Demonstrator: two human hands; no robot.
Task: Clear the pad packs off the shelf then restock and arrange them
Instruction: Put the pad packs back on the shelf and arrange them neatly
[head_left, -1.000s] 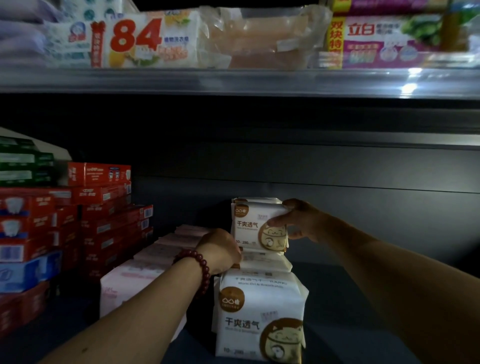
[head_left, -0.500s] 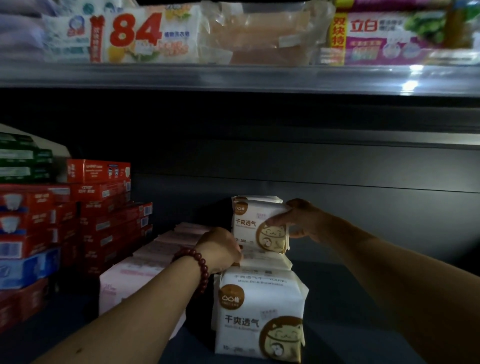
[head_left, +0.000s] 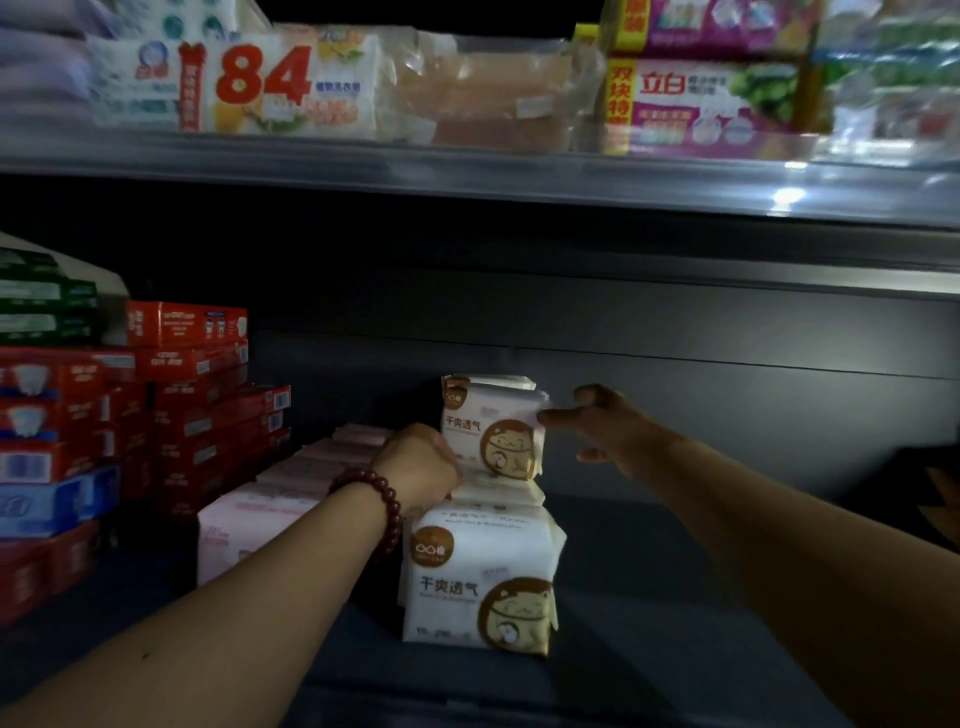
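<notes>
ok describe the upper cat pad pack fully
The upper cat pad pack is soft, white and plastic-wrapped, with a brown logo, dark Chinese characters and a brown cartoon cat. It stands upright, front to the camera, on another white pack. The right hand touches its right edge with a fingertip; the left hand covers its lower left corner.

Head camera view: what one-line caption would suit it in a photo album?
On a dim shelf, left hand and right hand flank a cat-print pad pack perched on other packs, red boxes nearby.
</notes>
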